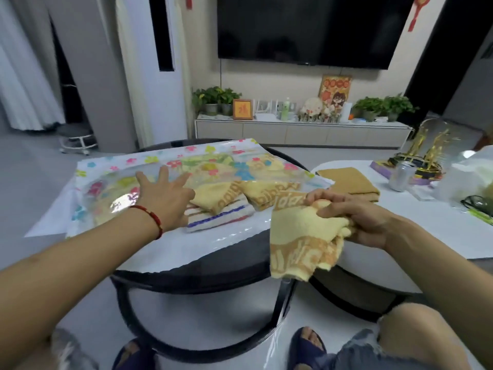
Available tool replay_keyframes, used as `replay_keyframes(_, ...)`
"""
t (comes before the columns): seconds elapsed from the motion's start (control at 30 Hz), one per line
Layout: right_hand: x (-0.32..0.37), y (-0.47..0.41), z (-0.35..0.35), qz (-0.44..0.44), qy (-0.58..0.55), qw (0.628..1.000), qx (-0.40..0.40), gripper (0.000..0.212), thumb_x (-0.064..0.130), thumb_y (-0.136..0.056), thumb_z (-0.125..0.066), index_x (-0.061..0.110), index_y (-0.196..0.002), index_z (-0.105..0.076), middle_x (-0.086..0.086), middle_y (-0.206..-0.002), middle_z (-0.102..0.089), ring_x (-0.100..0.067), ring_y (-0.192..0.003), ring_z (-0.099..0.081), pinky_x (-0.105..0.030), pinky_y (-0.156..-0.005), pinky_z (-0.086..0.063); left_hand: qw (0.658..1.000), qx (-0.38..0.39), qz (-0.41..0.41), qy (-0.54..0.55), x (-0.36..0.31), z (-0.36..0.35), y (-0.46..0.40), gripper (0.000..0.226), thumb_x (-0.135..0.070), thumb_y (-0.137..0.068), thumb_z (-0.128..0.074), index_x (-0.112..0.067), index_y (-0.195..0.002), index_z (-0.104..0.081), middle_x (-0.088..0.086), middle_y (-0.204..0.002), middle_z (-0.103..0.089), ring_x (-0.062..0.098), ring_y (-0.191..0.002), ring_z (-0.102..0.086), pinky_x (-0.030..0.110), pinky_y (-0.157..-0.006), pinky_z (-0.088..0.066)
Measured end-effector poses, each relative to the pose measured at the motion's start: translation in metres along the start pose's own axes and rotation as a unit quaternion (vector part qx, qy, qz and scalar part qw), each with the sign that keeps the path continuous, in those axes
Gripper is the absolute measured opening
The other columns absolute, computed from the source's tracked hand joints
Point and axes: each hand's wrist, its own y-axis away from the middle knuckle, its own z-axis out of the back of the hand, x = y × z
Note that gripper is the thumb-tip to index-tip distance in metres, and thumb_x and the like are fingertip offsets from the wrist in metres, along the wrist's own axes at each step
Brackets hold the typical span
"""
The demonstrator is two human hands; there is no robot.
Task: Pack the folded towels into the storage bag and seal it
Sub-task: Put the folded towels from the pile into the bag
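Note:
A clear storage bag (112,166) printed with coloured flowers lies flat on the round black table (218,271), with yellow towels showing through it. At its open near edge lie a striped towel (221,216) and two folded yellow towels (213,194), (266,192). My left hand (162,194) rests with fingers spread on the bag's top sheet, beside the striped towel. My right hand (357,218) grips a yellow towel with an orange band (301,241), which hangs over the table's front edge.
A brown folded towel (349,181) lies on the white table to the right, near a metal can (401,176), glasses (477,202) and a gold ship model under a dome (429,153). A TV cabinet with plants stands behind. My knees and slippers are below.

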Motion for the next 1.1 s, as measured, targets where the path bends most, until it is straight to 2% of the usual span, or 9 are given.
replay_keyframes(0.17, -0.008, -0.072, -0.078, 0.021, 0.004, 0.998, 0.058, 0.029, -0.004, -0.086, -0.062, 0.015, -0.105, -0.075, -0.006, -0.094, -0.072, -0.018, -0.069, -0.066, -0.025, -0.053, -0.056, 0.999, -0.007, 0.020, -0.026, 0.037, 0.017, 0.014, 0.084, -0.048, -0.082, -0.069, -0.030, -0.151, -0.027, -0.009, -0.166, 0.001, 0.043, -0.148, -0.006, 0.081, -0.101, -0.023)
replay_keyframes(0.3, -0.007, -0.148, -0.137, 0.066, -0.057, 0.996, 0.034, 0.032, -0.005, -0.086, -0.063, 0.015, -0.109, -0.076, -0.014, -0.106, -0.065, -0.025, -0.075, -0.058, -0.032, -0.056, -0.050, 0.998, -0.014, 0.036, -0.052, 0.061, 0.047, 0.010, 0.101, -0.044, -0.080, -0.073, -0.025, -0.157, -0.010, -0.010, -0.165, 0.012, 0.041, -0.150, 0.003, 0.083, -0.101, -0.019)
replay_keyframes(0.43, -0.002, -0.207, -0.199, 0.158, -0.125, 0.977, -0.069, 0.033, -0.007, -0.086, -0.063, 0.022, -0.100, -0.071, -0.008, -0.084, -0.057, -0.013, -0.055, -0.052, -0.029, -0.051, -0.051, 0.996, -0.006, 0.048, -0.078, 0.079, 0.067, 0.003, 0.111, -0.050, -0.079, -0.075, -0.024, -0.158, -0.002, -0.010, -0.165, 0.015, 0.041, -0.150, 0.009, 0.083, -0.101, -0.019)
replay_keyframes(0.53, -0.022, -0.229, -0.226, 0.148, -0.188, 0.969, -0.062, 0.036, -0.002, -0.083, -0.062, 0.023, -0.109, -0.070, -0.010, -0.093, -0.059, -0.015, -0.063, -0.055, -0.033, -0.059, -0.052, 0.995, -0.010, 0.045, -0.084, 0.083, 0.070, -0.001, 0.114, -0.049, -0.076, -0.077, -0.023, -0.158, -0.003, -0.010, -0.165, 0.013, 0.041, -0.150, 0.009, 0.082, -0.102, -0.020)
replay_keyframes(0.63, -0.064, -0.220, -0.228, 0.019, -0.076, 0.996, 0.046, 0.046, 0.002, -0.094, -0.058, 0.020, -0.135, -0.059, -0.012, -0.101, -0.068, -0.026, -0.075, -0.071, -0.044, -0.077, -0.062, 0.996, -0.018, 0.036, -0.082, 0.079, 0.064, -0.003, 0.113, -0.049, -0.075, -0.077, -0.024, -0.158, -0.005, -0.010, -0.165, 0.012, 0.040, -0.150, 0.008, 0.082, -0.102, -0.020)
replay_keyframes(0.7, -0.085, -0.214, -0.223, -0.008, 0.009, 0.998, 0.061, 0.047, 0.004, -0.095, -0.058, 0.023, -0.138, -0.059, -0.016, -0.108, -0.072, -0.034, -0.081, -0.075, -0.052, -0.084, -0.062, 0.997, -0.020, 0.033, -0.068, 0.075, 0.058, -0.004, 0.110, -0.048, -0.075, -0.077, -0.025, -0.157, -0.006, -0.011, -0.165, 0.012, 0.039, -0.150, 0.007, 0.082, -0.103, -0.019)
replay_keyframes(0.83, -0.093, -0.222, -0.214, 0.055, 0.121, 0.988, -0.082, 0.045, 0.013, -0.095, -0.060, 0.024, -0.139, -0.059, -0.011, -0.095, -0.074, -0.017, -0.062, -0.068, -0.036, -0.059, -0.056, 0.998, -0.041, 0.014, -0.051, 0.064, 0.051, -0.007, 0.101, -0.049, -0.078, -0.074, -0.024, -0.155, -0.015, -0.009, -0.166, 0.007, 0.039, -0.150, 0.002, 0.080, -0.104, -0.020)
replay_keyframes(1.0, -0.087, -0.215, -0.200, 0.050, 0.201, 0.978, 0.011, 0.055, 0.013, -0.093, -0.060, 0.022, -0.147, -0.053, -0.012, -0.088, -0.079, -0.019, -0.065, -0.069, -0.032, -0.058, -0.054, 0.995, -0.092, -0.031, -0.023, 0.036, 0.044, -0.018, 0.083, -0.050, -0.080, -0.071, -0.027, -0.149, -0.031, -0.006, -0.165, -0.001, 0.038, -0.148, -0.007, 0.078, -0.106, -0.024)
replay_keyframes(1.1, -0.070, -0.190, -0.156, 0.106, 0.233, 0.967, -0.001, 0.049, 0.010, -0.094, -0.062, 0.022, -0.142, -0.057, -0.014, -0.092, -0.078, -0.023, -0.068, -0.074, -0.032, -0.061, -0.056, 0.993, -0.098, -0.058, -0.017, 0.011, 0.042, -0.031, 0.082, -0.062, -0.081, -0.066, -0.030, -0.149, -0.034, -0.005, -0.167, 0.000, 0.036, -0.151, -0.006, 0.076, -0.107, -0.023)
